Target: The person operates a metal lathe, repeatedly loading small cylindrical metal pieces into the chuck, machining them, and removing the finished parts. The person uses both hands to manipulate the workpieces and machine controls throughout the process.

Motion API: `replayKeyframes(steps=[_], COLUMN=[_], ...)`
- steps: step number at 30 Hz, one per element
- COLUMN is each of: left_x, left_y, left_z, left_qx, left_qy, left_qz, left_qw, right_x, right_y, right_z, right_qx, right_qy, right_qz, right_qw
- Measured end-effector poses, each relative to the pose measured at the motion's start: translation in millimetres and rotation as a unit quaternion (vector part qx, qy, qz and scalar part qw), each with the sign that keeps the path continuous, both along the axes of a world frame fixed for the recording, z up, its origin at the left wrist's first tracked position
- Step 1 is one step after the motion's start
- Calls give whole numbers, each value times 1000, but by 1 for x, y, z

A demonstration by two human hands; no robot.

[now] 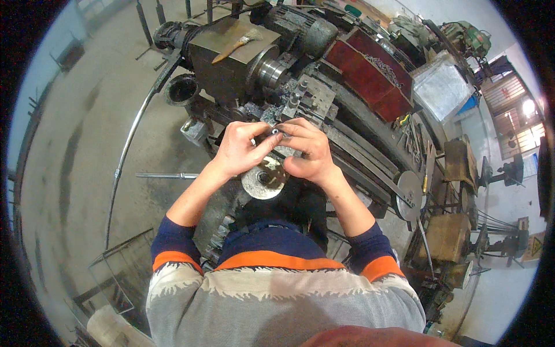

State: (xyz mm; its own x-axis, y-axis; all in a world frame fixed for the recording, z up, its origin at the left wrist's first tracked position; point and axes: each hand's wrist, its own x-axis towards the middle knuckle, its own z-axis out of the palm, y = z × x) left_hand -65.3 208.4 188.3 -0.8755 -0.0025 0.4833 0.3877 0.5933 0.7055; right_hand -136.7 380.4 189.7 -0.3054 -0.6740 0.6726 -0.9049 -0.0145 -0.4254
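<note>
The left hand (pixel 238 149) and right hand (pixel 307 149), half-curled, pinch one small metal part (pixel 275 131); one brush (pixel 236 46) lies toward their eleven o'clock.

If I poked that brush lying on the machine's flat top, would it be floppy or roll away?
The brush looks wooden-handled, so it's probably stiff there and light. Its bristles fan out, so they'd likely bend and maybe stop it rolling.
</note>
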Motion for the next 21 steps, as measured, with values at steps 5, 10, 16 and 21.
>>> replayKeyframes(steps=[5, 10, 16, 21], left_x=[2, 1, 8, 37], left_y=[-4, -10, -39, -121], left_z=[7, 6, 10, 1], left_qx=[5, 58, 28, -157], left_qy=[-39, -7, -59, -50], left_qz=[-37, -51, 7, 158], left_qw=[999, 997, 998, 974], right_x=[-9, -14, -24, -74], right_y=[6, 6, 7, 5], right_z=[-15, -21, -11, 5], right_qx=[-20, -37, -20, 56], right_qy=[-95, -147, -129, 23], right_qz=[39, 66, 58, -86], right_qw=[994, 986, 990, 994])
